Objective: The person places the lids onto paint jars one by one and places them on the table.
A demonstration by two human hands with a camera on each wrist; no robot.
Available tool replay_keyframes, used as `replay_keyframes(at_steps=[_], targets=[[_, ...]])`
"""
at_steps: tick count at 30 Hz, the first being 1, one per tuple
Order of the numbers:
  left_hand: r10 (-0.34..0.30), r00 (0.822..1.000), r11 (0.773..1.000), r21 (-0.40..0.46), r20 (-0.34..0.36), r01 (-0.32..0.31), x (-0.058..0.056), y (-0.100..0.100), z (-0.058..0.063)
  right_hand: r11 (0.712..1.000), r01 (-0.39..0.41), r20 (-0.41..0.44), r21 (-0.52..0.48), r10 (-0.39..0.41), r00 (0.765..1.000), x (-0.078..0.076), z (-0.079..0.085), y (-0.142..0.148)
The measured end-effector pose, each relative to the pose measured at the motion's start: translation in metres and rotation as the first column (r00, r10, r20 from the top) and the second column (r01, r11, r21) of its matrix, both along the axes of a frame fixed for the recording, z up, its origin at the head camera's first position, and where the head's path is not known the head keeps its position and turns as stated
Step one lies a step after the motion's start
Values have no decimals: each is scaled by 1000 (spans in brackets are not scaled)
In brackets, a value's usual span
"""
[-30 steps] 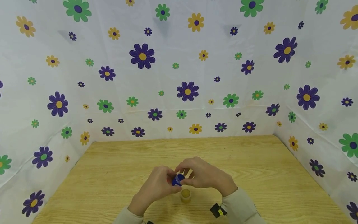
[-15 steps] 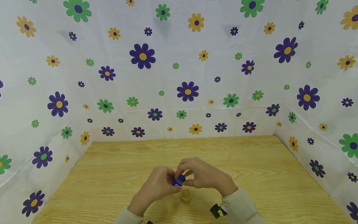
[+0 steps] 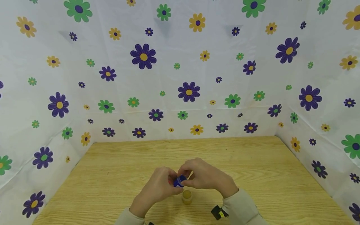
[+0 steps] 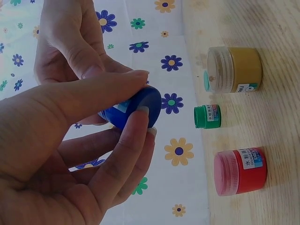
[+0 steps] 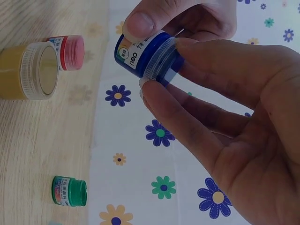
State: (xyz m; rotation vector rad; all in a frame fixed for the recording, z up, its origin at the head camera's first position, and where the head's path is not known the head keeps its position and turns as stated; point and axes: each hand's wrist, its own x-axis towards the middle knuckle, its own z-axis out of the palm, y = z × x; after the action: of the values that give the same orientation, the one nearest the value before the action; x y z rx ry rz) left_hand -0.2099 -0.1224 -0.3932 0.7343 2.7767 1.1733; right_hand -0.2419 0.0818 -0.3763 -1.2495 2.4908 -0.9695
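Observation:
Both hands meet at a small blue paint jar (image 3: 177,182), held tilted above the table. My left hand (image 3: 157,187) grips its body between thumb and fingers; in the left wrist view, fingertips curl over the jar's base. My right hand (image 3: 206,175) pinches the ridged clear lid (image 5: 160,58), thumb on one side and fingers on the other. A label shows on the jar's side in the right wrist view. Just below the hands in the head view stands a yellow-brown paint jar (image 3: 187,197) with a clear lid.
A red paint jar (image 4: 241,171) with a pinkish lid and a smaller green jar (image 4: 207,116) stand on the wooden table (image 3: 126,162). A teal piece (image 4: 206,80) peeks out behind the yellow-brown jar. Flower-patterned cloth (image 3: 168,78) encloses the table's back and sides.
The right thumb lifts from the lid half a second ago and is back on it now. My left hand and the jar stay nearly in place.

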Motion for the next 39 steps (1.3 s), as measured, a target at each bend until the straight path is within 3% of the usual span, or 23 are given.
replay_keyframes(at_steps=[16,31,39], targets=[[6,1000,1000,-2,0,-6,-1,-1,-2,1000,-6,-21,-22,6,1000,2,4,4],[-4,1000,1000,1,-12,4,-1,-1,-1,995,-81,-4,-60,81,997,0,2,3],[-14,1000,1000,14,3,14,-1,0,-2,999,-34,-8,-19,34,999,1,2,3]])
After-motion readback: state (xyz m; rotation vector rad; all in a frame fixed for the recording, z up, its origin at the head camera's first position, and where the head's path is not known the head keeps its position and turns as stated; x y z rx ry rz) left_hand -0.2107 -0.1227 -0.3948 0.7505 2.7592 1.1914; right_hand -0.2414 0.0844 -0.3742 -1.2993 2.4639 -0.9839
